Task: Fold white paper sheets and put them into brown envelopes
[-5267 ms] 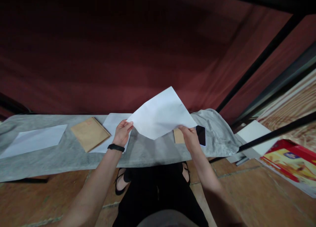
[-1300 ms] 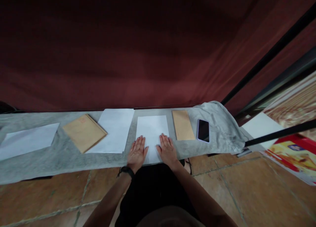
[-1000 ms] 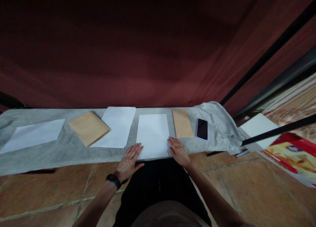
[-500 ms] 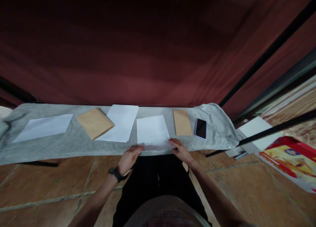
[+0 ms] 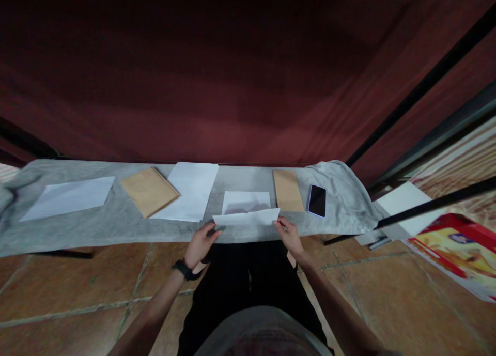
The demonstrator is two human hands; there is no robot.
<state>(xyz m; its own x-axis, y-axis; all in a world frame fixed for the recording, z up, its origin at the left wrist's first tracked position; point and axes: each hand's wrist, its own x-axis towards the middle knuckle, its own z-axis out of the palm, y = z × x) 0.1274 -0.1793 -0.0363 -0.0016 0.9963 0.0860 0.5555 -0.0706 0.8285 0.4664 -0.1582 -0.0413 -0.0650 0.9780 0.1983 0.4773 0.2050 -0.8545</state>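
Observation:
A white sheet of paper is in front of me, its near edge raised and bent up off the cloth. My left hand pinches the left near corner, thumb and fingers close together, a dark watch on its wrist. At the opposite near corner, my right hand grips the paper between thumb and fingers. The far part of the sheet lies lower, shaded by the raised edge. Just right of the paper is a brown envelope.
A grey cloth covers the narrow table. To the left lie a stack of brown envelopes, white papers and another white sheet. A phone lies at the right. A red and yellow box stands beyond the black table frame.
The near edge of the sheet has come up off the cloth and tilted. Both hands have gone from resting flat at its edge to gripping its corners.

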